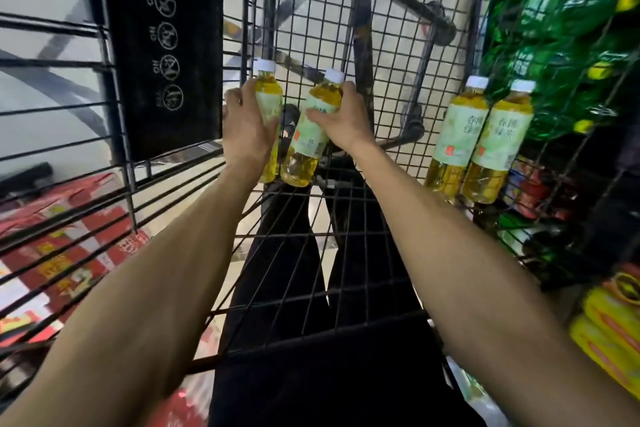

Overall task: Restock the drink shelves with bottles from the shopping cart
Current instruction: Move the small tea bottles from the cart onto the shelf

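Pickup step: my left hand [246, 130] and right hand [341, 121] each clasp a tea bottle [309, 135] in the cart [311, 218]; next, lift both clear of the wire walls

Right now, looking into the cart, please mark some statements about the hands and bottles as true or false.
1. Each hand holds one tea bottle. True: left hand on the left-held bottle, right hand on the right-held bottle.
2. The bottle caps are green. False: they are white.
3. Two more bottles stand at the cart's right side. True.
4. The held bottles are empty. False: they hold yellow liquid.
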